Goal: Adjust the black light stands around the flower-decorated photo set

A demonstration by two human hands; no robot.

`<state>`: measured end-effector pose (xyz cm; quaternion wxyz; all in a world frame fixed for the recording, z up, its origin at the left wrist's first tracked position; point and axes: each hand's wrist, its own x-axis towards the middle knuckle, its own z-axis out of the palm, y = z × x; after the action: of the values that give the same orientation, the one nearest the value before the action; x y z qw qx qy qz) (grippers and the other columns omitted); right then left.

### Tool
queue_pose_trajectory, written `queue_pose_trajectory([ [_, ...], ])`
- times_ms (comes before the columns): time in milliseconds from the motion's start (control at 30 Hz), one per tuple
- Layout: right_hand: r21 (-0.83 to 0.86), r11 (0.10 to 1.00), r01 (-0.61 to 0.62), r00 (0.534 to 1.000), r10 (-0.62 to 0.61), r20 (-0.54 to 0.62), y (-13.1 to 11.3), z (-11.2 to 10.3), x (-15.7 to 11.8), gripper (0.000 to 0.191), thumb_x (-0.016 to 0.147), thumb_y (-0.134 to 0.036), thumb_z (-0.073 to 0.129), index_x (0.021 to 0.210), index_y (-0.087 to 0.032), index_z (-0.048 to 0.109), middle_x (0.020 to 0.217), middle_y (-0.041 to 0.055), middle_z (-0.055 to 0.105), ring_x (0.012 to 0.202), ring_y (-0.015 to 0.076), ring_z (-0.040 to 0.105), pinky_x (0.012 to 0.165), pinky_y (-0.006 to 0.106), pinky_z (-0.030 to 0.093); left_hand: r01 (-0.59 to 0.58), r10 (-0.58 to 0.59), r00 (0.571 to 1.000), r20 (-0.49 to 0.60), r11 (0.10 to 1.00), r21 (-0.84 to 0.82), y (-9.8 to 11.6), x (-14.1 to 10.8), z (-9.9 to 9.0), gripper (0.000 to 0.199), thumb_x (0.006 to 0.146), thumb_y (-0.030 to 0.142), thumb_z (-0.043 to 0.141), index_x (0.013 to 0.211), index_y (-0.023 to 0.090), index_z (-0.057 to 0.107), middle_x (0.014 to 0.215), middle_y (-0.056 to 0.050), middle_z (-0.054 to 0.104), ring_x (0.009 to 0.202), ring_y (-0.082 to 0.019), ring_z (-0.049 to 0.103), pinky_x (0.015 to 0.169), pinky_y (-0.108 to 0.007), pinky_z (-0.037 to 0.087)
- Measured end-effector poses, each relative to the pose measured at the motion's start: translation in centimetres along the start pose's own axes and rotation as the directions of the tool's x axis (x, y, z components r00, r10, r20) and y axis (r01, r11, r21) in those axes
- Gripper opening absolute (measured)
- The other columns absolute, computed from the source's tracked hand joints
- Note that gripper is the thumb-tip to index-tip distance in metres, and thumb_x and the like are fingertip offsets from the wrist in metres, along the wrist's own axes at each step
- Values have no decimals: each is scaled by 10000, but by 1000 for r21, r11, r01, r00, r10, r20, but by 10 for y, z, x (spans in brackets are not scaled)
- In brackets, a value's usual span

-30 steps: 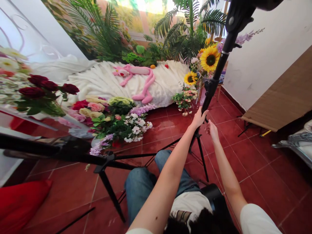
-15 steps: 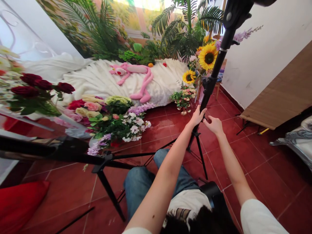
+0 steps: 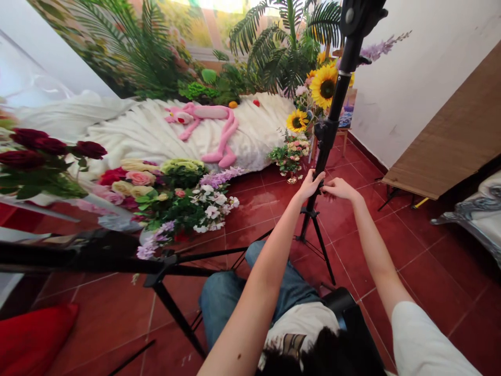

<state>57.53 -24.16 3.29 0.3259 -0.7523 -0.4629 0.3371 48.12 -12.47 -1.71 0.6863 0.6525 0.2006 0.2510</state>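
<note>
A black stand with a central pole and spread legs rises in front of me, right of the middle. My left hand is wrapped round the lower part of its pole. On the pole's right side, my right hand has its fingers pressed together at a small knob or lever, mostly hidden behind the fingertips. Both hands are close together, just above where the stand's legs join.
A second black stand crosses the lower left. Artificial flowers fill the left, and sunflowers stand behind the pole. A pink plush toy lies on white cloth. A brown board leans at right.
The view has shifted, so the stand and hands appear slightly further left. My left hand stays on the pole; my right hand's fingers have turned flatter beside it.
</note>
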Motion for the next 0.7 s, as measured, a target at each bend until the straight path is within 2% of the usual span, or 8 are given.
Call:
queue_pose_trajectory([
  [100,338,941,-34,998,13,65,21,6,9,374,720,-483,688,586,-135,665,494,90,665,366,132,550,401,232,420,-15,15,1000,3,1000,-7,-1,0,0,276,928,463,587,947,208,484,826,21,590,722,-77,567,720,-220,504],
  [200,488,873,0,999,-16,28,36,20,16,383,654,-507,687,549,-139,654,445,78,636,298,107,469,340,219,344,-19,19,1000,6,1000,-11,-1,0,-1,255,935,445,583,939,211,484,814,25,578,715,-78,556,720,-221,494],
  [300,563,820,102,984,1,-179,42,42,23,345,661,-479,656,517,-169,610,394,40,586,261,90,398,312,220,260,-24,24,1000,4,1000,-16,-1,-2,-2,239,935,425,587,930,209,485,807,30,559,703,-72,537,707,-210,477],
  [367,590,780,210,919,49,-392,43,58,26,326,691,-461,618,513,-191,576,379,9,558,252,75,353,311,217,215,-31,31,1000,3,999,-25,-2,-2,-2,231,934,415,585,934,209,481,819,30,558,708,-69,535,708,-205,470],
  [433,592,752,289,846,89,-526,44,70,29,324,713,-447,597,503,-206,546,377,-7,542,257,71,340,315,216,207,-40,40,999,2,999,-19,-4,0,-1,236,934,422,580,940,209,477,845,25,574,730,-70,550,737,-208,474],
  [500,587,748,308,828,94,-553,44,77,30,343,725,-440,604,482,-213,521,373,-10,527,267,76,348,318,219,219,-59,59,998,-4,998,6,-6,3,-1,251,930,438,577,940,206,481,877,12,602,773,-80,578,785,-222,482],
  [600,586,758,287,843,91,-530,44,76,30,396,738,-456,631,453,-214,500,358,-15,505,270,79,348,315,221,227,-107,107,994,2,993,47,-12,5,-5,280,914,459,588,972,193,520,935,-25,653,877,-119,626,876,-263,492],
  [700,596,750,287,856,79,-511,45,72,30,419,726,-491,658,457,-206,511,359,-21,512,253,74,348,304,215,218,-130,129,991,23,989,76,-24,-4,-22,331,900,474,597,1048,179,590,1061,-71,694,1032,-171,648,983,-309,481],
])
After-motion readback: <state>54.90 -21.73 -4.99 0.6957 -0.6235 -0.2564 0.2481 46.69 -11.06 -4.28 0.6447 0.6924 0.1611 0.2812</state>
